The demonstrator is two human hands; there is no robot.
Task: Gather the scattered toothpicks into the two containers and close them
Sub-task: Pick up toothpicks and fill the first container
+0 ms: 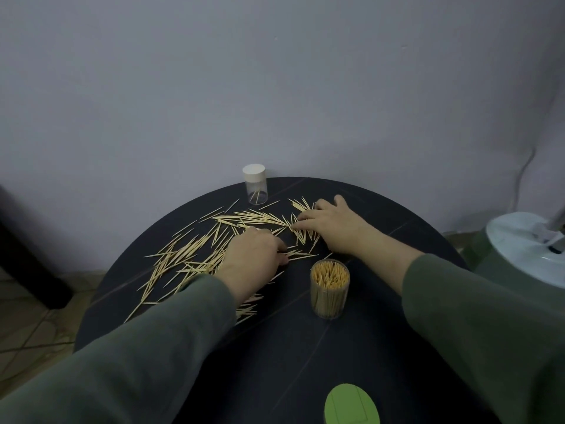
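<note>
Several loose toothpicks (195, 249) lie scattered over the left and far half of the round black table (275, 347). An uncapped clear container (329, 289), packed full of toothpicks, stands near the middle. A second clear container (255, 185) with a white cap on it stands at the far edge and holds only a few. My left hand (252, 258) is curled over the pile, its fingertips pinching toothpicks. My right hand (328, 223) lies flat with spread fingers pressing on toothpicks further back.
A green lid (351, 405) lies at the table's near edge. A white and green appliance (526, 249) stands to the right, off the table. A dark piece of furniture (27, 255) stands at the left against the wall.
</note>
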